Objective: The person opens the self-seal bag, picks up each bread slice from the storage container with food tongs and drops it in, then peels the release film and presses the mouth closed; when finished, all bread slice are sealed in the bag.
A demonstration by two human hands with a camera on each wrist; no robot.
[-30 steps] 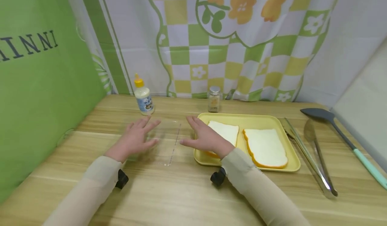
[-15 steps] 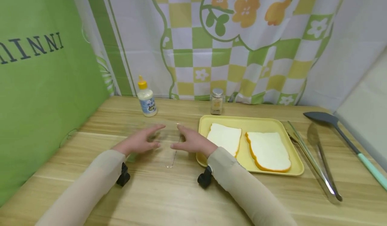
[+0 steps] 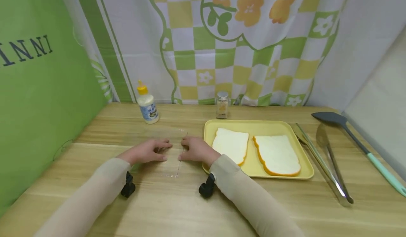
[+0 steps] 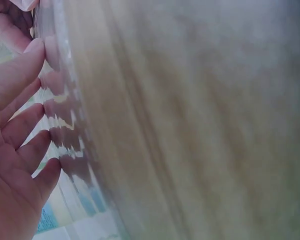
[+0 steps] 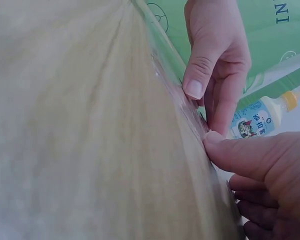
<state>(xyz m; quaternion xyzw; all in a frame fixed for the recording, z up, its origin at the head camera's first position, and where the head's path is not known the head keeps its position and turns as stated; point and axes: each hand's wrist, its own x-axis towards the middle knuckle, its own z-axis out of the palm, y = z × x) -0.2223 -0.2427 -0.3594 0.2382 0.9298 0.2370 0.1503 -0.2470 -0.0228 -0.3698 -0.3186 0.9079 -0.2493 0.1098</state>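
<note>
A thin clear plastic sheet [image 3: 172,168] with a dashed purple line along its right edge lies on the table in the head view. My left hand [image 3: 147,151] rests its fingertips on the sheet. In the left wrist view, that hand's fingers [image 4: 32,150] are spread and touch the shiny surface. On the right edge, my right hand [image 3: 197,149] touches the dashed line, its thumb and bent fingers apart. Close by in the right wrist view, the right thumb [image 5: 240,152] presses the film while the other fingers are partly hidden. Whether the sheet is a bag cannot be told.
A yellow tray [image 3: 269,126] with two bread slices stands right of the sheet. Behind are a yellow-capped squeeze bottle [image 3: 148,108] and a glass spice jar [image 3: 222,106]. Metal tongs [image 3: 333,163] and a dark turner [image 3: 352,134] lie far right. A green panel [image 3: 47,106] borders the left.
Both hands have come down onto the clear sheet. The right hand moved left from above the tray to the sheet's edge, and the hands are nearer each other. The view shifted slightly.
</note>
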